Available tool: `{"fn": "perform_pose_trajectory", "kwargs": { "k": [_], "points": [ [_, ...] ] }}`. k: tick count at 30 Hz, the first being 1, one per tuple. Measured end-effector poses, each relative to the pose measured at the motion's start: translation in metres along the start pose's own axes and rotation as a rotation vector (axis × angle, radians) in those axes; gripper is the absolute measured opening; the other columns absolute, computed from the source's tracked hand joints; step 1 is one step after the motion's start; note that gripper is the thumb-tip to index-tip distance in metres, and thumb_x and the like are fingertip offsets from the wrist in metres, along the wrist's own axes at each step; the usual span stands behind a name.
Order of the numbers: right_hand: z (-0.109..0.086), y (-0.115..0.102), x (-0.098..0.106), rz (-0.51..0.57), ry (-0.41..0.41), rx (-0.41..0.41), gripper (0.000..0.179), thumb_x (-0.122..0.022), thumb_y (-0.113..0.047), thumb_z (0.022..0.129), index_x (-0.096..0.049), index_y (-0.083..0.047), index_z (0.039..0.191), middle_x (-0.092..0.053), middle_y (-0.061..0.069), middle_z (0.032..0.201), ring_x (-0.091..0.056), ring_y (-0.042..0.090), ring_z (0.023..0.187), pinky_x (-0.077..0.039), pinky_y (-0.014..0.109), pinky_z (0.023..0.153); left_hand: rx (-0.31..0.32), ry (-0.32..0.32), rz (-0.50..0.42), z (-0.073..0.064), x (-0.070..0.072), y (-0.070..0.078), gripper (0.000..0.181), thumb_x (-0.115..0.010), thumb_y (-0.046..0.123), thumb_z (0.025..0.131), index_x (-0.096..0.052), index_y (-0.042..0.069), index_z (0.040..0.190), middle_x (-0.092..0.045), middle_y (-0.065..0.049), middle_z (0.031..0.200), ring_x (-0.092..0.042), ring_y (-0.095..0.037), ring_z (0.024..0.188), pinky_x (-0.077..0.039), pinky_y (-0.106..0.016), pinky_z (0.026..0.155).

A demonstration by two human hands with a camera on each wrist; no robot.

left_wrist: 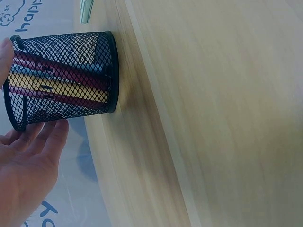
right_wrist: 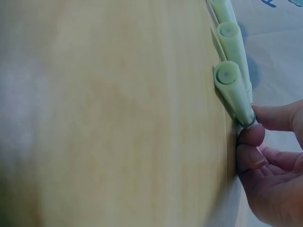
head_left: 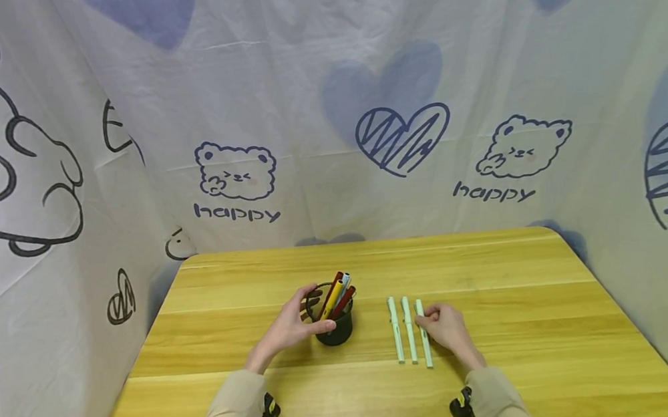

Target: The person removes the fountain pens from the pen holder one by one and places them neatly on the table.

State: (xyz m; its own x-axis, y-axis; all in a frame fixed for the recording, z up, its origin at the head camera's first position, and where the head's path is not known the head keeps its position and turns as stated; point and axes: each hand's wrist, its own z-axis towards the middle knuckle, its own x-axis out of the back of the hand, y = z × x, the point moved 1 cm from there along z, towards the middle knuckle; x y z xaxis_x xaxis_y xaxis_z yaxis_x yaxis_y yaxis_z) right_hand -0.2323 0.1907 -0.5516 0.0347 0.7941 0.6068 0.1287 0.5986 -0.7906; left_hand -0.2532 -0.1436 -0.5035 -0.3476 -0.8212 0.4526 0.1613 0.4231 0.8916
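Observation:
A black mesh pen holder (head_left: 335,332) stands upright on the table, with red, yellow and light-blue pens (head_left: 335,297) leaning inside. My left hand (head_left: 289,323) holds it near the rim, thumb on the near side and fingers round the far side. The left wrist view shows the mesh wall (left_wrist: 61,47) and the fingers (left_wrist: 57,137) against it. Three pale green pens lie side by side to the right: a left one (head_left: 397,337), a middle one (head_left: 410,335) and a right one (head_left: 425,344). Thumb and fingertips of my right hand (head_left: 447,326) pinch the right pen near its upper part.
The wooden table (head_left: 226,279) has rounded far corners. White cloth (head_left: 296,71) printed with hearts and bears hangs behind it and at both sides. A small black device (head_left: 270,410) sits at the left wrist, another (head_left: 462,407) at the right.

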Motion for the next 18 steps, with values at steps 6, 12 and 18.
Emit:
{"fn": "perform_pose_trajectory", "kwargs": {
  "k": [6,12,18],
  "points": [
    [0.0023,0.0012,0.0003,0.000,-0.011,-0.005,0.029,-0.070,-0.019,0.094,-0.068,0.007,0.107,-0.066,0.015,0.090,-0.059,0.019,0.077,-0.048,0.028,0.063,0.002,0.000,-0.005,0.0003,-0.0003,0.0005,0.094,-0.083,0.030,0.085,-0.029,0.005,0.157,-0.036,-0.020,0.160,-0.040,-0.047,0.144,-0.039,-0.060,0.116],
    [0.0038,0.0017,0.0004,-0.005,-0.015,-0.012,0.029,-0.070,-0.020,0.094,-0.069,0.006,0.106,-0.066,0.014,0.089,-0.059,0.020,0.078,-0.047,0.028,0.063,0.003,0.002,-0.004,0.0005,-0.0003,-0.0005,0.095,-0.083,0.031,0.084,-0.029,0.004,0.157,-0.037,-0.020,0.159,-0.040,-0.047,0.143,-0.039,-0.060,0.116],
    [0.0046,0.0033,0.0003,-0.008,-0.010,-0.008,0.028,-0.070,-0.020,0.094,-0.069,0.006,0.105,-0.066,0.014,0.088,-0.059,0.020,0.076,-0.047,0.028,0.062,0.000,-0.002,0.002,0.0001,-0.0008,-0.0013,0.094,-0.082,0.032,0.085,-0.029,0.006,0.157,-0.036,-0.020,0.160,-0.040,-0.047,0.143,-0.039,-0.060,0.115]
  ]
}}
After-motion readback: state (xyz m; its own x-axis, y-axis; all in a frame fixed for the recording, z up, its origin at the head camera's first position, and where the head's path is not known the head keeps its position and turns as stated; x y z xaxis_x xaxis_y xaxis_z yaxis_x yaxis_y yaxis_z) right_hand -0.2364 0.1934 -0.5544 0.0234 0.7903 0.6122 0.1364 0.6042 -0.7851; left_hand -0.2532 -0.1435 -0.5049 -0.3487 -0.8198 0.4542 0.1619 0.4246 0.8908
